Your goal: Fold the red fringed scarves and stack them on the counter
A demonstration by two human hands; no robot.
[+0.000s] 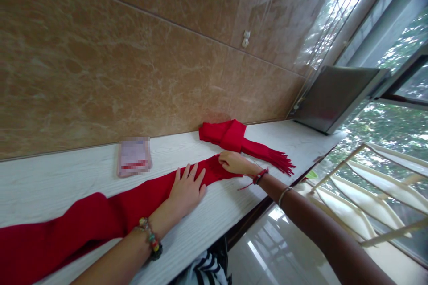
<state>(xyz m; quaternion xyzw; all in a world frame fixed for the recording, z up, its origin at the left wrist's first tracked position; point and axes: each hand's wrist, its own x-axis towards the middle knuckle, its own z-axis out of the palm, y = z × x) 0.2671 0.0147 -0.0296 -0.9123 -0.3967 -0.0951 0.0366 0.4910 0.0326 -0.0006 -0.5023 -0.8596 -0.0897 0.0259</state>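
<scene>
Red scarf (143, 198) runs from 8 o'clock to the middle of the white table (197, 231). Left hand (187, 189) lies on it, fingers spread; right hand (232, 162) curls at its end, but I can't tell if it pinches. Soft, even hands should help it stay smooth.

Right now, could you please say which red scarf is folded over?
The scarf near the wall, fringe fanned out; the other scarf lies stretched under the left hand and right hand.
</scene>
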